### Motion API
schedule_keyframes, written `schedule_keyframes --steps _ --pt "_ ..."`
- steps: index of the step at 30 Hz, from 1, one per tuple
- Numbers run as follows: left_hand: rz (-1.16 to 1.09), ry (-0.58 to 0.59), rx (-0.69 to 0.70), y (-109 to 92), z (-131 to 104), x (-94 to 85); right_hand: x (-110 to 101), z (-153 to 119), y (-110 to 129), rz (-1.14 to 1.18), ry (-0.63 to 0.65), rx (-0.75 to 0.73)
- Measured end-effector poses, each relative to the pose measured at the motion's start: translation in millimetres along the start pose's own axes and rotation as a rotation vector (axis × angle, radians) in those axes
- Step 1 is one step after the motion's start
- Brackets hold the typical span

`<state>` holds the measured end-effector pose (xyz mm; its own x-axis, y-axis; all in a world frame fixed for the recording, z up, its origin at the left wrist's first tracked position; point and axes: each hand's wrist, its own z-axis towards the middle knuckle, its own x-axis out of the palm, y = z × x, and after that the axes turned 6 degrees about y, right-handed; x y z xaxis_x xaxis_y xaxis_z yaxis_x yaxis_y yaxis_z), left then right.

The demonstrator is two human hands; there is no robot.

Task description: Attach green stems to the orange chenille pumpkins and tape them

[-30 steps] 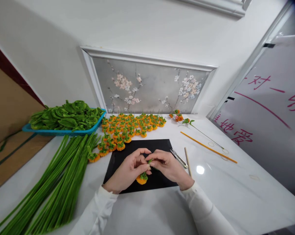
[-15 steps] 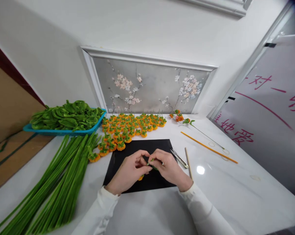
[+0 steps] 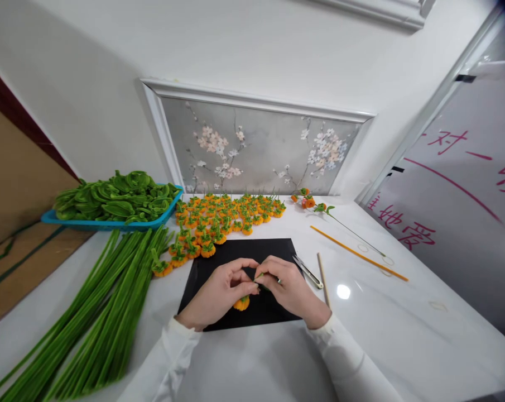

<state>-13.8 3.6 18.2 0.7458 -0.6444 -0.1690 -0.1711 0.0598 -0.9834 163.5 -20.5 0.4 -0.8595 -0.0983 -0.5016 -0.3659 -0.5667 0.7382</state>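
— What lies on the white surface (image 3: 381, 324), biggest first?

— Long green stems (image 3: 97, 312) at the left, a blue tray (image 3: 110, 224) of green leaves, then a black mat (image 3: 235, 262) with rows of orange flowers (image 3: 219, 220) behind it.

— And the hands?

— Over the mat. The left hand (image 3: 221, 290) pinches an orange flower (image 3: 241, 303), its grip narrow on it; the right hand (image 3: 288, 287) nips the flower's green tip (image 3: 258, 276). Small scissors (image 3: 307, 272) lie just right.

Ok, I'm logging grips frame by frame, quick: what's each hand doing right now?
Left hand: closed, pinching the small orange flower over the black mat.
Right hand: closed, fingers pinching the flower's green stem.
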Motion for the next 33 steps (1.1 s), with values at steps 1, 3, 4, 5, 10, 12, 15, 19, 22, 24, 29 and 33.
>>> schedule_keyframes --steps 1,3,4,5,10,12,15,19,22,24,29,33 --pt "-0.009 0.009 -0.001 -0.6 0.0 0.6 -0.2 -0.1 0.5 -0.002 -0.003 -0.002" --pt "0.002 -0.006 0.006 -1.3 0.2 2.4 -0.4 -0.3 1.0 -0.006 -0.013 -0.001" --pt "0.021 -0.029 0.012 -1.3 0.4 3.3 -0.4 -0.3 1.0 -0.009 -0.021 -0.001" --pt "0.044 -0.055 0.019 -1.1 0.6 4.2 -0.3 -0.3 0.9 -0.011 -0.029 -0.001" --pt "0.102 -0.086 0.028 0.1 1.0 4.1 -0.5 -0.2 1.1 -0.013 -0.020 -0.008" --pt "0.114 -0.075 0.012 -0.5 0.4 1.8 -1.7 -0.2 2.3 -0.004 0.000 0.004" --pt "0.120 -0.065 -0.002 -1.8 -0.5 -1.5 -3.8 0.0 4.4 0.004 0.018 0.012" --pt "0.122 -0.037 0.024 -2.7 -0.5 -2.8 -4.7 0.5 5.3 -0.008 -0.004 0.008" --pt "0.133 -0.023 0.049 -2.8 -0.4 -2.2 -4.5 0.6 5.4 -0.025 -0.026 -0.002" --pt "0.135 -0.017 0.053 -3.0 -0.6 -1.9 -4.7 0.5 5.7 -0.035 -0.033 -0.008" --pt "0.195 0.001 0.075 -4.3 -1.7 -1.9 -5.9 0.3 6.4 -0.049 -0.044 -0.012" --pt "0.196 0.029 0.105 -6.1 -2.4 -1.9 -5.5 0.5 6.2 -0.042 -0.049 -0.026"
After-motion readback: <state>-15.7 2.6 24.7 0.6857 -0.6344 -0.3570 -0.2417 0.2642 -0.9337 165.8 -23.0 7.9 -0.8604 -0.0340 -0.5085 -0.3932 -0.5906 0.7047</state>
